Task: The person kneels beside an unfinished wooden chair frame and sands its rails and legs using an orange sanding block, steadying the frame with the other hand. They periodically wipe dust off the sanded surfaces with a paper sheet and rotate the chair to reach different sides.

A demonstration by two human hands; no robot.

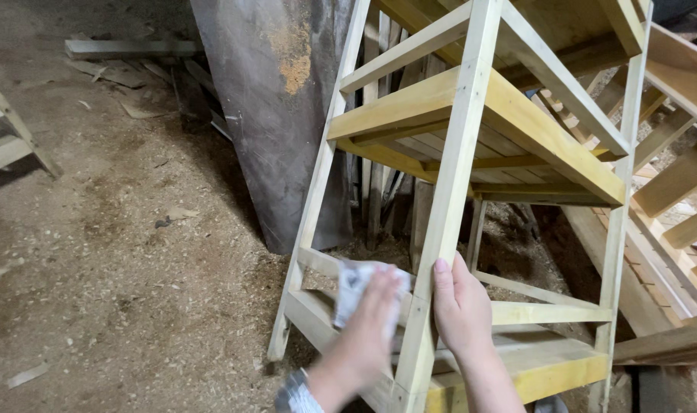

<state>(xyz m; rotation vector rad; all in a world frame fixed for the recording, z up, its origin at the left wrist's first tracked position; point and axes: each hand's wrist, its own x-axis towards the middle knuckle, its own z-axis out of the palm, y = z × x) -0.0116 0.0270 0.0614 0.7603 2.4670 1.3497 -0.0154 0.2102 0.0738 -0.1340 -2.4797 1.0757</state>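
The wooden shelf rack (471,191) stands upright on the sawdust-strewn floor (119,268), beside a leaning grey board (279,115). The right hand (461,310) wraps its grip around the rack's front post low down, seemingly to steady the frame. The left hand (371,325) lies flat, fingers extended, pressing a crumpled pale cloth (356,287) against the lower rail, likely for firm contact with the wood.
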